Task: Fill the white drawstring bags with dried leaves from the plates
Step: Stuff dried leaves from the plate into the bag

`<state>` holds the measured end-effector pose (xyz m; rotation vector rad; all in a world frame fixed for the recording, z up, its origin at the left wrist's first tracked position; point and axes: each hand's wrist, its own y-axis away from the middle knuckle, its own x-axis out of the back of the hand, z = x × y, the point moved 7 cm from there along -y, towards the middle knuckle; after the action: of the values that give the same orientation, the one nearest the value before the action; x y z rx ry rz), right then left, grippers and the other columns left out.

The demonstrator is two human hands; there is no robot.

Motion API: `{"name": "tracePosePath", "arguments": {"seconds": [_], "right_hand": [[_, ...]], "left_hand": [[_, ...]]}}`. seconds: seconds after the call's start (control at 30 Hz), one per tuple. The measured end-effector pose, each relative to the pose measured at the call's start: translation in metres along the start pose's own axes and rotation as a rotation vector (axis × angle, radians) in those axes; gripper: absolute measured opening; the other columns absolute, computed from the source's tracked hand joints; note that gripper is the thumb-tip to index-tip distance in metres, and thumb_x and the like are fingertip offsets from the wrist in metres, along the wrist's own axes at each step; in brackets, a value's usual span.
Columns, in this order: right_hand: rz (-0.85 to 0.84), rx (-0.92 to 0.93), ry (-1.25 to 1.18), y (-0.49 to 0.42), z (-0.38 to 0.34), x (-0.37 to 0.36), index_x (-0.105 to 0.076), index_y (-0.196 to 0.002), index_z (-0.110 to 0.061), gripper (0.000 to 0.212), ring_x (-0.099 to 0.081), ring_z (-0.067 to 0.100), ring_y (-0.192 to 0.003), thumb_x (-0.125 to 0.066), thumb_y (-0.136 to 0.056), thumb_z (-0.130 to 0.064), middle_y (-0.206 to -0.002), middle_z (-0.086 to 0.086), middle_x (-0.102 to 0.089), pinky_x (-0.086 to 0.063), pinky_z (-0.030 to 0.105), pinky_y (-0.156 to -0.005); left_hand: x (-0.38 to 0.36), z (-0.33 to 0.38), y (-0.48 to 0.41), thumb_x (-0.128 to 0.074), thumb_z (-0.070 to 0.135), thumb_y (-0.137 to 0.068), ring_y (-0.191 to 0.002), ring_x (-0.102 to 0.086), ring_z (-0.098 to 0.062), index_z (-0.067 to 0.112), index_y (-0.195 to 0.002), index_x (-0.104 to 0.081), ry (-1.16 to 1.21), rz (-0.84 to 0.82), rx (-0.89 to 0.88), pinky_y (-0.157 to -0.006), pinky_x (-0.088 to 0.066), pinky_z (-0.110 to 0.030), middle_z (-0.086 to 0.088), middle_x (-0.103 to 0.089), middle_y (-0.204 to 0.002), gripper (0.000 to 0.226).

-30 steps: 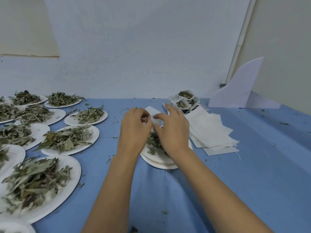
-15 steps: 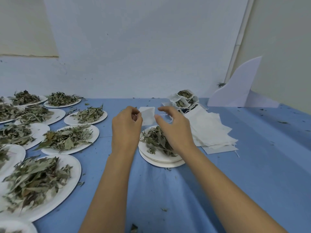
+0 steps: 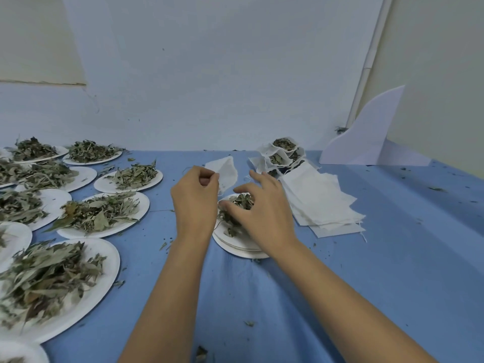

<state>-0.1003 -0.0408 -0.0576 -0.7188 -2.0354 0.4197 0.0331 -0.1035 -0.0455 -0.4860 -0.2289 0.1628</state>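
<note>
The fingers (image 3: 209, 179) of the left hand (image 3: 195, 200) are curled, and the edge of a white drawstring bag (image 3: 226, 170) is pinched between them, above the middle of the bench (image 3: 392, 258). The fingers (image 3: 258, 176) of the right hand (image 3: 267, 213) are spread and loosely bent over the dried leaves (image 3: 242, 201) on a stack of plates (image 3: 243, 251); nothing is seen gripped. Just right, empty bags (image 3: 319, 203) are piled, filled bags (image 3: 281, 153) are gathered towards the far edge, and leaf plates (image 3: 102, 213) are spread along the left edge
</note>
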Motion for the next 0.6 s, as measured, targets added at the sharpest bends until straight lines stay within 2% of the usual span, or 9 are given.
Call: {"name": "tracePosePath", "arguments": {"seconds": [0.13,0.23,0.37,0.43,0.5,0.6], "right_hand": [[-0.065,0.003,-0.05,-0.002,-0.004,-0.008,-0.074,-0.093,-0.029,0.019,-0.022,0.014,-0.139,-0.073,-0.078,-0.04,-0.143,-0.002,-0.046,-0.019,0.032,-0.113],[-0.048,0.05,-0.06,-0.001,-0.009,-0.01,-0.076,-0.085,-0.028,0.009,-0.024,0.015,-0.137,-0.071,-0.081,-0.034,-0.136,-0.002,-0.054,-0.022,0.033,-0.111],[-0.001,0.104,0.009,0.0,-0.014,-0.009,-0.074,-0.08,-0.023,0.008,-0.024,0.017,-0.137,-0.069,-0.083,-0.029,-0.135,-0.002,-0.054,-0.018,0.037,-0.112],[0.028,0.086,0.02,0.001,-0.01,-0.006,-0.072,-0.086,-0.022,0.009,-0.024,0.018,-0.137,-0.066,-0.085,-0.029,-0.137,0.0,-0.052,-0.018,0.04,-0.113],[0.027,0.109,0.036,0.002,-0.012,-0.005,-0.072,-0.098,-0.025,0.016,-0.026,0.019,-0.137,-0.064,-0.086,-0.032,-0.138,0.0,-0.051,-0.019,0.042,-0.113],[-0.123,0.281,0.175,0.007,-0.025,-0.018,-0.068,-0.113,-0.032,0.026,-0.025,0.019,-0.14,-0.056,-0.091,-0.038,-0.144,-0.002,-0.045,-0.008,0.049,-0.115]], "left_hand": [[0.0,0.001,0.0,-0.062,0.016,-0.089,-0.069,-0.059,-0.004,0.015,-0.085,-0.064,0.027,0.013,0.021,-0.057,-0.04,-0.004,0.008,-0.062,-0.072,0.005],[0.002,-0.004,-0.001,-0.063,0.017,-0.088,-0.067,-0.063,-0.009,0.017,-0.082,-0.064,0.077,0.034,0.103,-0.056,-0.041,-0.007,0.007,-0.065,-0.069,0.006],[0.005,-0.014,-0.001,-0.062,0.016,-0.088,-0.059,-0.065,-0.006,0.02,-0.076,-0.062,0.218,0.059,0.244,-0.07,-0.052,-0.024,0.005,-0.065,-0.064,0.012],[0.007,-0.017,-0.002,-0.062,0.015,-0.088,-0.059,-0.065,-0.008,0.018,-0.078,-0.062,0.268,0.068,0.28,-0.076,-0.056,-0.032,0.003,-0.065,-0.065,0.011],[0.009,-0.018,-0.003,-0.062,0.014,-0.088,-0.057,-0.064,-0.007,0.015,-0.081,-0.063,0.28,0.071,0.292,-0.079,-0.057,-0.035,0.002,-0.065,-0.066,0.008],[0.01,-0.021,-0.004,-0.062,0.013,-0.088,-0.056,-0.064,-0.007,0.011,-0.086,-0.064,0.287,0.074,0.303,-0.081,-0.057,-0.037,0.003,-0.065,-0.065,0.004]]}}
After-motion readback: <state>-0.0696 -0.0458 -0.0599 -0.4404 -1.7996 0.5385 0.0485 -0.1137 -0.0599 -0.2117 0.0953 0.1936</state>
